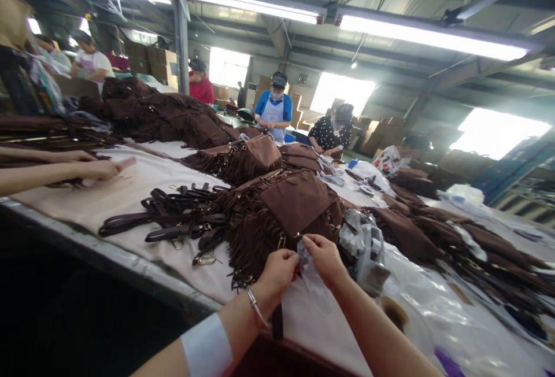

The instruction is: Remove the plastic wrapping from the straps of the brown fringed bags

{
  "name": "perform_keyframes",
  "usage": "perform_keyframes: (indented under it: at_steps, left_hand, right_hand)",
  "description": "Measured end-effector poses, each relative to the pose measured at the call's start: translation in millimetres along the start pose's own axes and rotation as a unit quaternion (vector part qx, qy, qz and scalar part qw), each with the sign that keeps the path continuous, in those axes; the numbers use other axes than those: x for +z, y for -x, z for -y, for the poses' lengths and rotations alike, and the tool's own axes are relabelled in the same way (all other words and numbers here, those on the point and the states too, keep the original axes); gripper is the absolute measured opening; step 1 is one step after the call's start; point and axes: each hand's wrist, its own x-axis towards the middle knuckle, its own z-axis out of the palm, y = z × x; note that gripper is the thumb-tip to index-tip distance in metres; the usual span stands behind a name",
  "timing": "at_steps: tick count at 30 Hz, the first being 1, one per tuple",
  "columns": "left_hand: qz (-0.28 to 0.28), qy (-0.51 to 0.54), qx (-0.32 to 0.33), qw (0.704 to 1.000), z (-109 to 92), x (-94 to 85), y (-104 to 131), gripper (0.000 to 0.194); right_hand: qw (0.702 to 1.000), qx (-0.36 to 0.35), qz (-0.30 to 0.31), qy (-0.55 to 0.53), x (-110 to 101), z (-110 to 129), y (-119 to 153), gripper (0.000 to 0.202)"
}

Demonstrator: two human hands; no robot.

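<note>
Both hands are close together in front of a pile of brown fringed bags (297, 200). My left hand (280, 273) is closed in a pinch; a gold clasp (281, 242) shows just above its fingers and a dark brown strap (277, 322) hangs below it. Thumb and fingers of my right hand (324, 257) pinch a thin clear plastic piece (310, 270), which droops between the hands. The fingertips hide exactly where strap and plastic meet. To the left of the bags lies a heap of dark straps (186, 215) with gold hooks.
On the left, another person's hand (104, 170) rests on the pale-covered table (65, 200). Crumpled grey wrapping (362, 241) and clear plastic sheets (429, 284) lie right of the bags. More brown bags (403, 232) are piled further right. Several people work across the table.
</note>
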Motion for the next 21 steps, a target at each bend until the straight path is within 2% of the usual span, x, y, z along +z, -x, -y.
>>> perform_keyframes:
  at_steps: [6,10,12,15,18,21]
  left_hand:
    - [-0.064,-0.095,0.122,0.986,12.2,-2.1,-3.5,0.013]
    - [-0.096,-0.124,0.162,0.974,11.7,-1.2,-5.1,0.014]
    - [-0.105,-0.136,0.172,0.97,9.8,0.9,-6.7,0.013]
    - [-0.123,-0.136,0.16,0.97,4.9,5.9,-9.8,0.011]
    - [-0.121,-0.082,0.119,0.982,1.1,11.4,-11.0,0.014]
    - [-0.044,0.017,0.027,0.999,1.6,15.7,-7.4,0.029]
  right_hand:
    - [0.995,-0.074,0.044,0.057,-1.0,-3.6,-5.8,0.036]
    - [0.971,-0.168,0.057,0.162,-10.8,4.5,-11.4,0.026]
    - [0.96,-0.193,0.07,0.191,-13.4,9.3,-14.2,0.024]
    - [0.969,-0.153,0.068,0.18,-12.6,11.9,-19.0,0.026]
    - [0.978,-0.114,0.045,0.168,-9.5,10.8,-23.3,0.031]
    - [0.968,-0.146,0.019,0.201,-6.4,12.6,-25.6,0.032]
